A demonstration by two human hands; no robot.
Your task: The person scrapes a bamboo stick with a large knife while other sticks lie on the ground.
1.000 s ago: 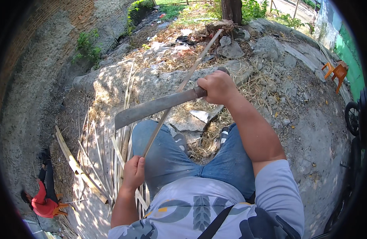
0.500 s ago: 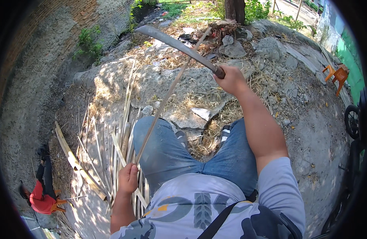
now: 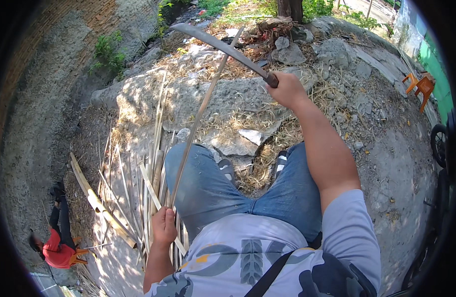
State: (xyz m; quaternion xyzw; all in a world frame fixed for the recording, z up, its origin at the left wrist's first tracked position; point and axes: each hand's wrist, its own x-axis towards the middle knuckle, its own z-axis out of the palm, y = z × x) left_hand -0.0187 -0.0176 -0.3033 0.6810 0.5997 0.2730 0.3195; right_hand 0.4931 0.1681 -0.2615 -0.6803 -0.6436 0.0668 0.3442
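Note:
My right hand (image 3: pixel 287 90) is wrapped round the dark handle of a machete (image 3: pixel 220 47), held out ahead at arm's length. Its long, slightly curved blade points to the far left. Low at the left, my left hand (image 3: pixel 164 225) is closed on the near end of a long, thin bamboo strip (image 3: pixel 197 119). The strip slants up and away past my left knee, and its upper part meets or crosses the blade; I cannot tell whether they touch. Beside my left leg lies a pile of split bamboo strips (image 3: pixel 151 185).
Thicker bamboo pieces (image 3: pixel 101 205) lie left of the pile. A person in a red shirt (image 3: pixel 58 250) sits farther left. Broken concrete (image 3: pixel 238 141) and dry shavings cover the ground ahead, below a tree trunk (image 3: pixel 290 11). An orange plastic stool (image 3: pixel 422 89) stands at the right.
The bamboo strip's far end has swung left and looks shorter beyond the blade. My left hand has shifted slightly right and down; the machete has risen a little.

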